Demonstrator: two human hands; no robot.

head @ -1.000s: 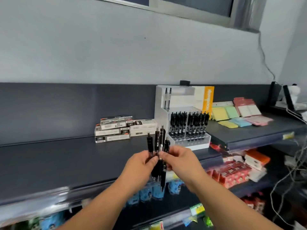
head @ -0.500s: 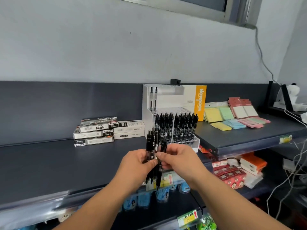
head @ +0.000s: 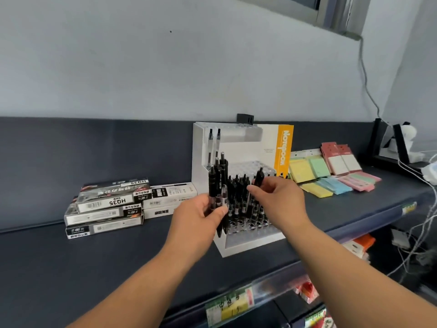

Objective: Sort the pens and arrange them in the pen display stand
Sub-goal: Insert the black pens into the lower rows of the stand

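A white pen display stand (head: 201, 157) sits on the dark shelf, its front rows filled with several black pens (head: 243, 204). Two clear pens (head: 214, 147) hang on its back panel. My left hand (head: 196, 218) grips a small bunch of black pens (head: 218, 183) upright, just left of the stand's front. My right hand (head: 279, 200) pinches a single black pen (head: 259, 178) above the filled rows, apart from the bunch.
Stacked pen boxes (head: 108, 204) lie on the shelf (head: 47, 268) left of the stand. Coloured sticky-note pads (head: 331, 176) cover the shelf to the right. An orange-edged card (head: 283, 147) stands behind the stand. Cables (head: 413, 233) hang at far right; lower shelves hold packaged goods.
Both hands moved forward and up to the stand. My right hand has drawn one pen out of the bunch and carried it right, over the filled rows.
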